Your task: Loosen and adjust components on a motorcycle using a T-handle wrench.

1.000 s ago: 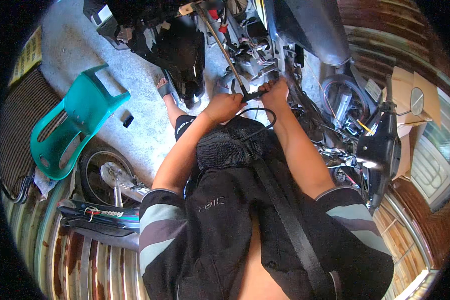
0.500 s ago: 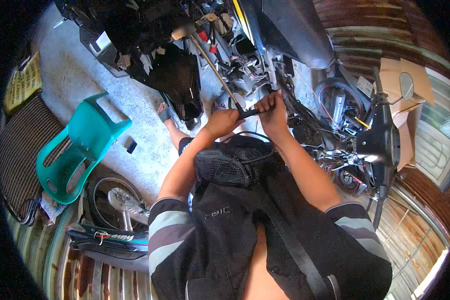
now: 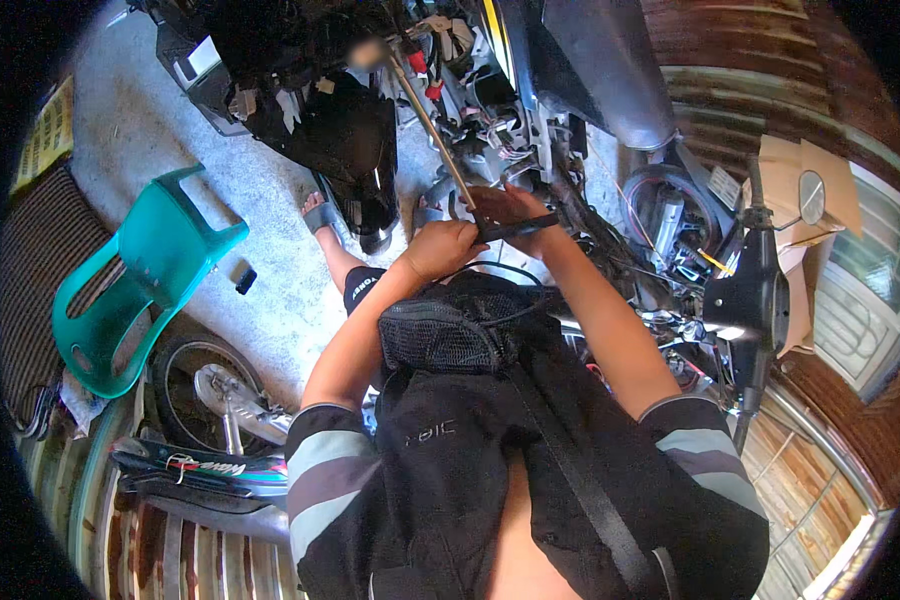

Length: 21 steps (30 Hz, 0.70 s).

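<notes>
A thin tan rod (image 3: 435,130) slopes down toward me, its lower end meeting a dark strip-like black piece (image 3: 532,227). My left hand (image 3: 440,248) is closed around the near end of that black piece, just below the rod. Beside it, my right hand (image 3: 510,208) has its fingers stretched toward the rod's lower end, partly in shadow. The black piece crosses in front of my right palm and wrist. Whether the right fingers touch the rod I cannot tell. A black mesh pouch (image 3: 440,335) hangs on my front, just below the hands.
A partly stripped motorcycle (image 3: 500,130) with exposed wires stands ahead, its dark seat (image 3: 610,70) at the upper right. Black bodywork (image 3: 340,150) is to its left. A green plastic chair (image 3: 160,250) sits left, near another motorbike's wheel (image 3: 185,375). Handlebars with a mirror (image 3: 811,195) rise at right.
My right hand has loosened from its grip on the black piece and spread its fingers toward the rod. The black piece now lies across its palm side. My left hand keeps its hold.
</notes>
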Each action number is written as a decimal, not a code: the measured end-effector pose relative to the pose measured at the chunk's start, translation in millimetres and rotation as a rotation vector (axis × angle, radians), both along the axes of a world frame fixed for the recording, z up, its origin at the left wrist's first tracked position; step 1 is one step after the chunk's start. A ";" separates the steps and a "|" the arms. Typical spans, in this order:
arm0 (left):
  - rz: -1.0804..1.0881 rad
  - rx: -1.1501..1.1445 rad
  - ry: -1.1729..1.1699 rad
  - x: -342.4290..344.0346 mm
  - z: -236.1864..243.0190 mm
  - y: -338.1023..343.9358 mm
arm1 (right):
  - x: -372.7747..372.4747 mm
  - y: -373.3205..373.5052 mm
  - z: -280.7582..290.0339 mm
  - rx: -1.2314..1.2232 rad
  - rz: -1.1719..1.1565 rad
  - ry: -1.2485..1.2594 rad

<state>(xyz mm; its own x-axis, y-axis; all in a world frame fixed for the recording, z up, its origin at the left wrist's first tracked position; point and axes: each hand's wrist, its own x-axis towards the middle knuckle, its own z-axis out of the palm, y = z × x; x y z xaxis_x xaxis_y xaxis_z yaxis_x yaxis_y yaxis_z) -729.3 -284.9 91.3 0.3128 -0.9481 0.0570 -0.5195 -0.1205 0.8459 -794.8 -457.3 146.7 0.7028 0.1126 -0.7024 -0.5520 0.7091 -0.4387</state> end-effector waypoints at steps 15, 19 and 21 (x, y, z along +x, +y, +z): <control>0.081 -0.169 -0.080 2.7 -14.0 3.9 | 14.8 14.4 13.3 0.074 0.080 0.002; 0.064 -0.173 -0.033 2.0 -19.5 5.6 | 17.9 22.0 29.1 -0.065 0.042 0.067; 0.094 -0.134 0.021 4.1 -24.4 19.0 | 19.7 23.4 34.6 -0.074 0.042 0.002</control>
